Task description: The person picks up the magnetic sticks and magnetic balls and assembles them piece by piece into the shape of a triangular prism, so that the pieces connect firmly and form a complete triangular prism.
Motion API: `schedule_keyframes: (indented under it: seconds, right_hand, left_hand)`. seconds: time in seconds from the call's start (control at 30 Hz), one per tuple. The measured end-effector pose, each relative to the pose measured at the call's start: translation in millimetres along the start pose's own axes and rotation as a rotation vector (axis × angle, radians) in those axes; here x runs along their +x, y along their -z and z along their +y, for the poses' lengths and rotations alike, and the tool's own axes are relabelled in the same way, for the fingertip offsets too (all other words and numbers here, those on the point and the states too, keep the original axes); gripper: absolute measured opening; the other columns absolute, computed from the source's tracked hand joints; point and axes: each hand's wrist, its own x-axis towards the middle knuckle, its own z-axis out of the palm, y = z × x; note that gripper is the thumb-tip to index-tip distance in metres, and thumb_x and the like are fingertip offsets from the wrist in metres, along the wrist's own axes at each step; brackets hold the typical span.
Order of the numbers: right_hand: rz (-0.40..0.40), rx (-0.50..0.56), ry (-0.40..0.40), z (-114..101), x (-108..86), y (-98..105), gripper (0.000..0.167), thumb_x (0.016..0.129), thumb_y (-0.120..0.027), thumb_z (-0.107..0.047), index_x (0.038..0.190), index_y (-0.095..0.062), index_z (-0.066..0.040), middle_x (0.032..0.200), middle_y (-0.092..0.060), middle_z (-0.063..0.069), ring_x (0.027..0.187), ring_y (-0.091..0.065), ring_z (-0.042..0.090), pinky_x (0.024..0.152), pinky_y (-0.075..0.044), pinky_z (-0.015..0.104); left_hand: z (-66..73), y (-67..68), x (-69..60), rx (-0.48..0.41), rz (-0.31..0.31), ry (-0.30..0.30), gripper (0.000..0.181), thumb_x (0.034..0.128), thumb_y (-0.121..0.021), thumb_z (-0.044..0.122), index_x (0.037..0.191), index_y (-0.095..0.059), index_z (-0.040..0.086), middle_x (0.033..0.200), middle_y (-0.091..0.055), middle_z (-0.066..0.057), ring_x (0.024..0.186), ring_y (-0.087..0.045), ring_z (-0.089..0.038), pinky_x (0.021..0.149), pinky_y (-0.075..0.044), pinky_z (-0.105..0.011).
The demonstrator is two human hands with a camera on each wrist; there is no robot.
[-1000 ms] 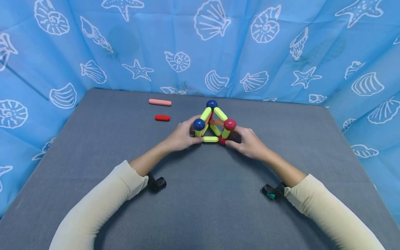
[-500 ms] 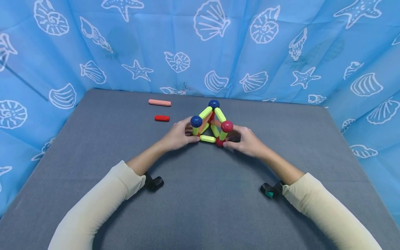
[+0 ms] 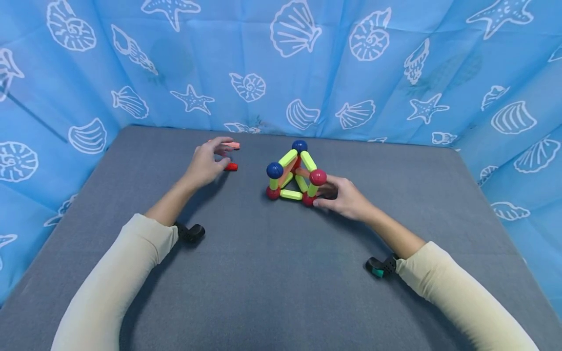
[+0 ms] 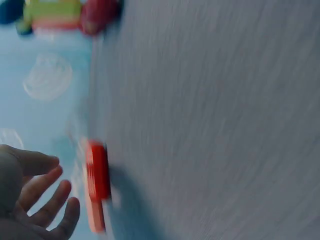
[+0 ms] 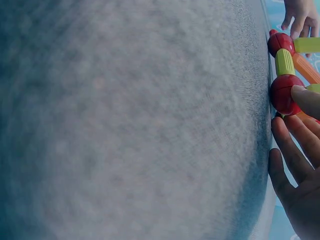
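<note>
A magnetic stick-and-ball frame point(image 3: 291, 194) stands on the table, built from yellow-green and orange sticks. Blue balls and a red ball point(image 3: 318, 177) cap its upper corners. My right hand point(image 3: 344, 198) pinches the lower right red ball point(image 5: 285, 95), thumb on the near side and fingers behind. Off to the left, my left hand point(image 3: 205, 163) hovers with bent, spread fingers over a short red stick point(image 3: 230, 166) and a longer pink stick point(image 3: 234, 146). In the left wrist view its fingers appear apart from the red stick point(image 4: 97, 170), holding nothing.
A grey cloth-covered table point(image 3: 272, 282) fills the foreground. Behind it hangs a blue curtain point(image 3: 246, 53) with white shell prints, meeting the table's back edge. Black wrist devices point(image 3: 190, 233) sit at both cuffs.
My left hand has let go of the frame's left side and moved left to the loose sticks. The frame shifted slightly left and toward me, then settled. My right hand stays on its ball.
</note>
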Motion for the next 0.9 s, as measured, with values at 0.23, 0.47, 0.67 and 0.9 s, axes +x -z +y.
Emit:
schedule_keyframes:
  seconds: [0.23, 0.47, 0.67, 0.9]
  right_hand:
    - [-0.004, 0.005, -0.002, 2.2, -0.3, 0.4, 0.056, 0.084, -0.077, -0.001, 0.135, -0.054, 0.003, 0.123, -0.066, 0.020, 0.113, -0.064, 0.033, 0.099, -0.048, 0.050]
    - [-0.003, 0.010, 0.005, 1.5, -0.1, 0.3, 0.055, 0.085, -0.077, -0.002, 0.135, -0.054, 0.003, 0.123, -0.066, 0.020, 0.114, -0.064, 0.033, 0.100, -0.048, 0.050]
    - [-0.007, 0.009, 0.002, -2.1, 0.0, 0.8, 0.055, 0.085, -0.076, -0.001, 0.135, -0.054, 0.004, 0.123, -0.065, 0.020, 0.114, -0.063, 0.033, 0.100, -0.047, 0.051]
    - [-0.008, 0.004, -0.024, -1.7, 1.0, 0.8, 0.054, 0.085, -0.075, -0.001, 0.135, -0.054, 0.002, 0.124, -0.065, 0.020, 0.115, -0.063, 0.033, 0.101, -0.046, 0.050]
  left_hand:
    - [-25.5, 10.6, 27.4, 0.122, 0.010, 0.105, 0.053, 0.0976, -0.057, -0.002, 0.148, -0.043, 0.004, 0.145, -0.051, -0.019, 0.130, -0.047, -0.037, 0.105, -0.038, -0.055]
    - [-32.5, 10.5, 36.2, 0.207, -0.030, 0.139, 0.053, 0.0973, -0.059, 0.001, 0.148, -0.044, 0.004, 0.140, -0.053, -0.022, 0.125, -0.049, -0.039, 0.104, -0.038, -0.057]
    - [-35.1, 9.4, 38.7, 0.199, -0.027, 0.151, 0.045, 0.0980, -0.059, 0.004, 0.141, -0.049, 0.003, 0.120, -0.061, -0.021, 0.104, -0.055, -0.035, 0.094, -0.046, -0.053]
    - [-43.6, 14.0, 29.9, 0.016, -0.023, 0.177, 0.050, 0.0960, -0.063, 0.004, 0.143, -0.046, 0.002, 0.115, -0.063, -0.022, 0.101, -0.057, -0.033, 0.088, -0.050, -0.046]
